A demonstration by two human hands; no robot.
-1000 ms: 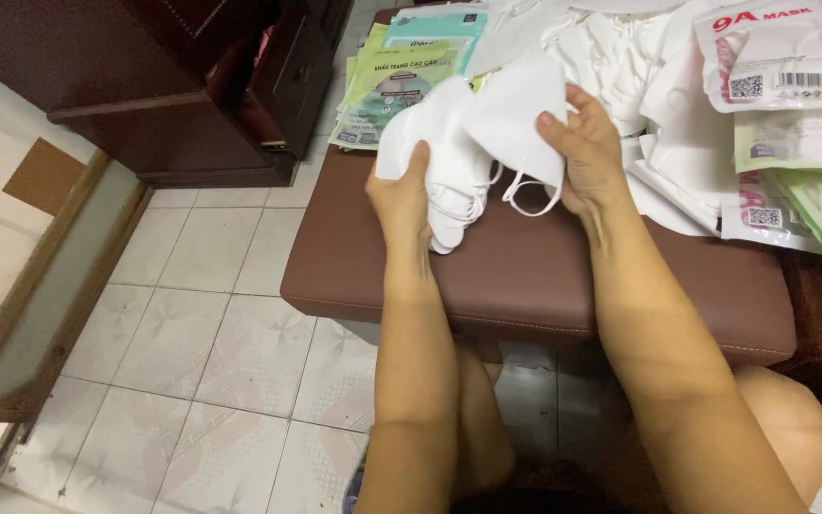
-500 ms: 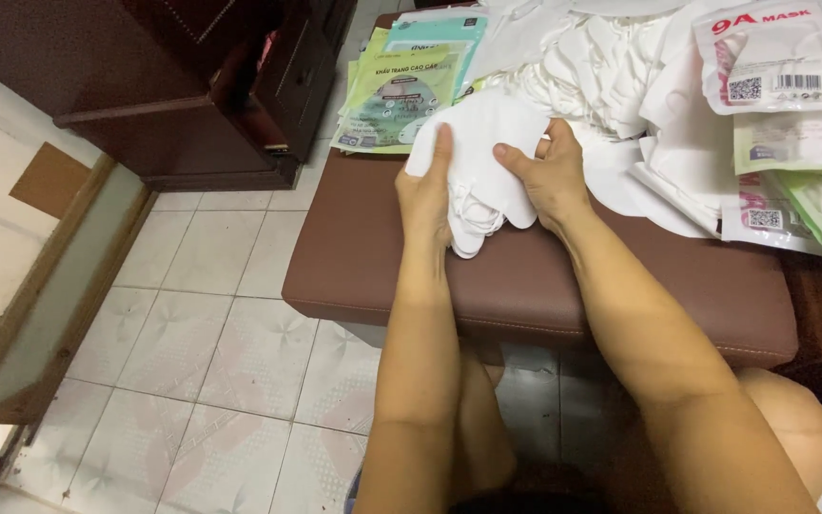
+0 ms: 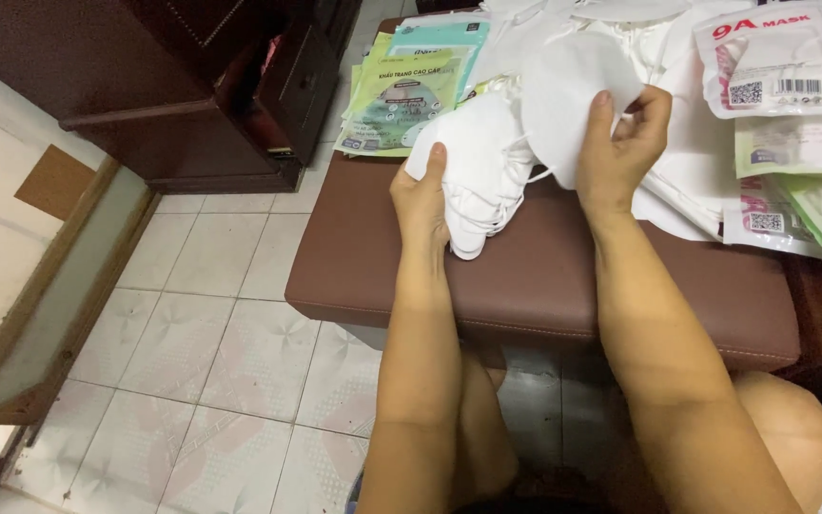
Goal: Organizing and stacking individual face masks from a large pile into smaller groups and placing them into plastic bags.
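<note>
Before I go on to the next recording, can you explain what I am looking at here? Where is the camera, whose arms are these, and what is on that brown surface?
There is no machine here. The camera sits on a person's head and looks down, so the two bare arms coming up from the bottom edge are that person's own.

The left hand rests on a stack of white face masks lying on a brown padded bench. The right hand lifts a single white mask, pinched in its fingers, just above and beside the stack.

Further back on the bench lies a loose pile of more white masks. Green and teal flat packets lie at the back left, and clear printed packets at the right. Dark wooden furniture stands on the tiled floor at the left.
</note>
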